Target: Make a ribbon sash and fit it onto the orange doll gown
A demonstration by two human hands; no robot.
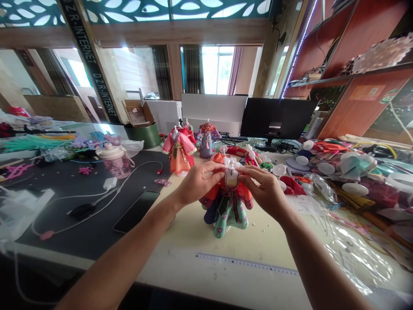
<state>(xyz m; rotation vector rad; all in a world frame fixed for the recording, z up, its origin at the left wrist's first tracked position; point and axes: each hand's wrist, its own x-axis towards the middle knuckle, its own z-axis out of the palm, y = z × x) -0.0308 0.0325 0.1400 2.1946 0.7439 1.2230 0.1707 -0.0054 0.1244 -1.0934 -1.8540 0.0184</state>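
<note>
A doll dress (231,211) with orange sleeves and a pale green flowered skirt stands upright on a small headless stand in front of me. A string of dark beads (230,189) hangs round its pale chest. My left hand (201,178) is closed at the left side of the collar, thumb and fingertips pressed together. On the opposite shoulder, my right hand (266,185) pinches the collar edge in the same way. The fingertips partly cover what they grip, so cannot tell whether it is cloth or the bead string.
Behind stand more dressed doll stands, one in pink and orange (180,153). A phone (136,212), a pink bottle (115,160) and a cable lie left on a dark mat (97,215). A ruler (245,263) lies in front. Fabric and white discs (325,168) pile up right.
</note>
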